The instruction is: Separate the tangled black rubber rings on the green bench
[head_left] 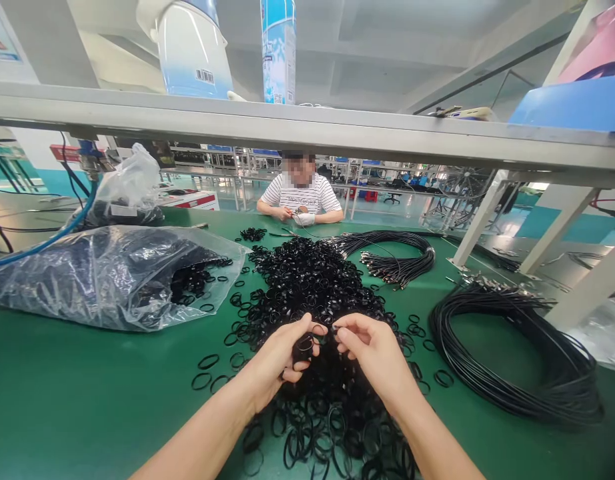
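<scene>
A large heap of thin black rings (307, 273) lies on the green table, with loose ones scattered round its edges. My left hand (292, 350) is over the near part of the heap, its fingers curled round a small bunch of black rings (303, 348). Close beside it on the right is my right hand (365, 340), thumb and forefinger pinched together. A small dark bit shows at those fingertips and looks like the edge of a single black ring; most of it is hidden. The two hands' fingertips are a short way apart.
On the left a clear plastic bag (112, 280) of black rings lies with its mouth toward the heap. Coiled black cables (507, 393) and a smaller cable bundle (402, 260) sit on the right. A shelf (307, 127) crosses above. Opposite sits a person (302, 197) handling something small.
</scene>
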A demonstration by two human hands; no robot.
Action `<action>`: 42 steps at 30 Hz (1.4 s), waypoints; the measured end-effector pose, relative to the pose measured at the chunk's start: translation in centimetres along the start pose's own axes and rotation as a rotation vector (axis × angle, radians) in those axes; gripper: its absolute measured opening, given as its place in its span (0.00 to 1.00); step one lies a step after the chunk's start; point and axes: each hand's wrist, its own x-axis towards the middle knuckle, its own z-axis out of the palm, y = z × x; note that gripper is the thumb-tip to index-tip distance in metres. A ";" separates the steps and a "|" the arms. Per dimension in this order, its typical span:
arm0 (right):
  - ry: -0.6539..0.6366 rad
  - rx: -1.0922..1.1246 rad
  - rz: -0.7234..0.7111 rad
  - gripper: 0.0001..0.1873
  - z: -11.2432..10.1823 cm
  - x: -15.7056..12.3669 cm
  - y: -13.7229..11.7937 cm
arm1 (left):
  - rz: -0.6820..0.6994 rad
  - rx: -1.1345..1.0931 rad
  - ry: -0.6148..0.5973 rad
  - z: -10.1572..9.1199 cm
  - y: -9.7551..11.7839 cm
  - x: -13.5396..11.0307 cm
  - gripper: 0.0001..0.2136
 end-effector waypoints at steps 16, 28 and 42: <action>-0.047 -0.171 -0.129 0.09 1.2 -1.2 -1.4 | -0.003 0.031 -0.113 0.3 -0.6 -0.2 0.26; -0.085 0.299 0.176 0.08 0.1 -0.1 -1.1 | 0.070 0.147 -0.002 0.4 0.3 -0.2 0.10; -0.069 -0.039 -0.069 0.09 0.0 -0.4 -1.0 | 0.115 0.261 0.024 0.5 0.5 -0.2 0.09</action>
